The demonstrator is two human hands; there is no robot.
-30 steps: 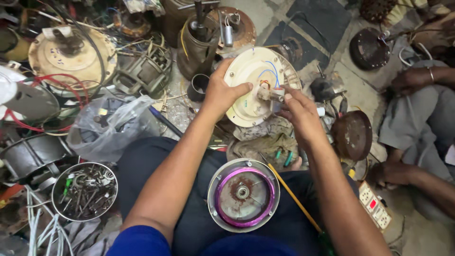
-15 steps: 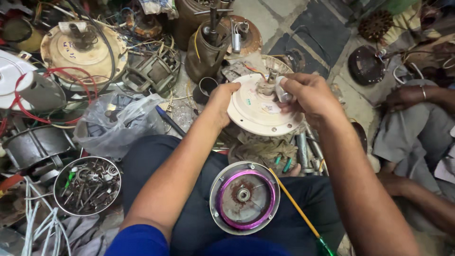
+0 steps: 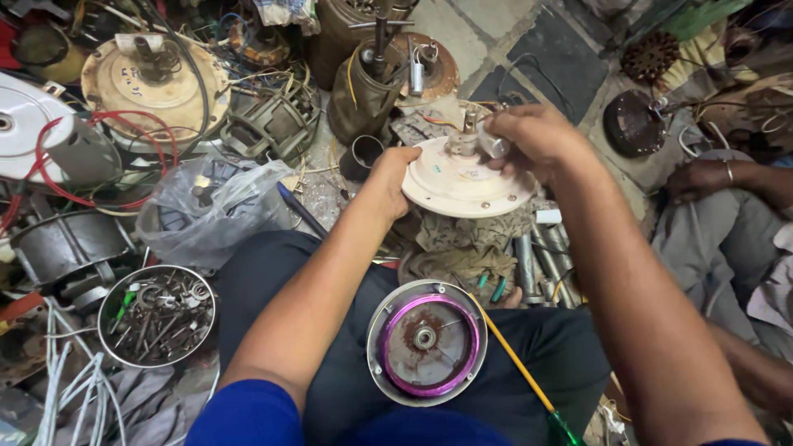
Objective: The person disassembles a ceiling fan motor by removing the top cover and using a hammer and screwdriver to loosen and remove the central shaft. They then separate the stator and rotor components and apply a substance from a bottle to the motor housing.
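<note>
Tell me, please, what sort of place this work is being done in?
Probably a floor-level repair workshop for ceiling fan motors: round motor housings lie about, a bowl of loose screws and parts sits nearby, and both hands hold a cream motor cover.

Tiled floor (image 3: 462, 41) strewn with motor housings (image 3: 153, 78), wires (image 3: 66, 380).
</note>
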